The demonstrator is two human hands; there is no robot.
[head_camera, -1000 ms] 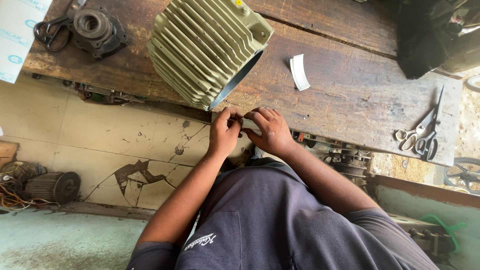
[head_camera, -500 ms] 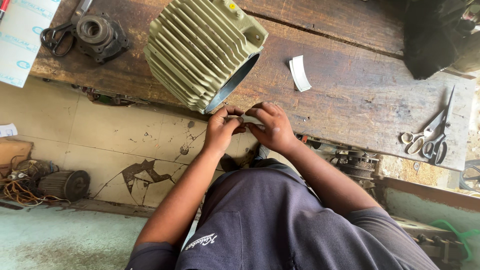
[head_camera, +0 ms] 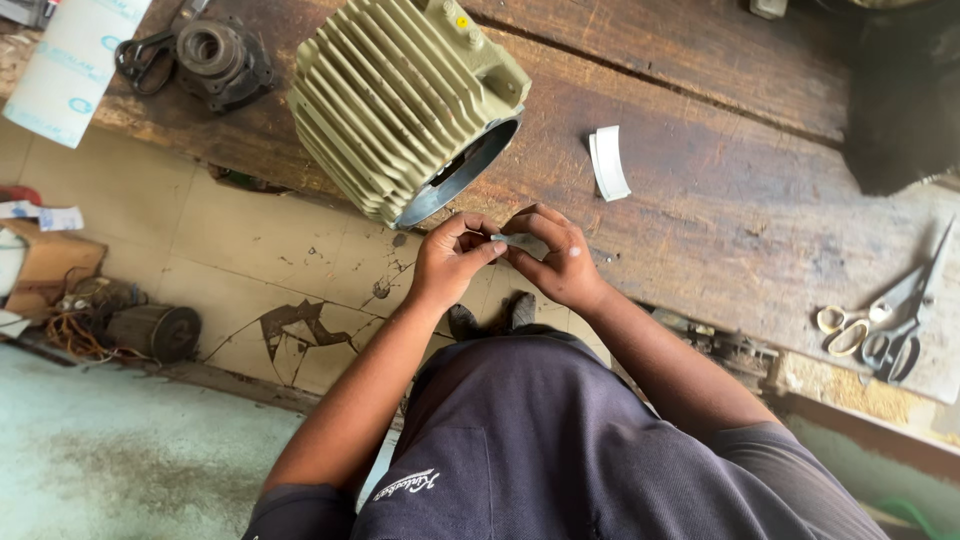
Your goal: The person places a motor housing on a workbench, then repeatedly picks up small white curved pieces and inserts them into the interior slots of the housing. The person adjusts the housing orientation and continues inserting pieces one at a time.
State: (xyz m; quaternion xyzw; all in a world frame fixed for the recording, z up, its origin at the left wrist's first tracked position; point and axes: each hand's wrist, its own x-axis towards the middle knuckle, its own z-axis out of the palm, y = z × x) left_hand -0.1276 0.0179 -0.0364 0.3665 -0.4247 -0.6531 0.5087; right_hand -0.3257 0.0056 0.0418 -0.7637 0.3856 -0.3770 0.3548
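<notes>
Both hands, left (head_camera: 450,262) and right (head_camera: 560,262), pinch the white strip (head_camera: 522,241) as before, fingers clamped on it, at 6 o'clock from the housing (head_camera: 400,100).

A worn, dark-stained wooden workbench (head_camera: 720,210) carries a large olive-green ribbed metal motor housing (head_camera: 400,100) lying on its side near the front edge. To its left lie a dark round metal bearing cover (head_camera: 215,55) and a white sheet roll (head_camera: 70,65). A small curved white paper strip (head_camera: 608,162) rests mid-bench, and steel scissors (head_camera: 885,320) lie at the right.
</notes>
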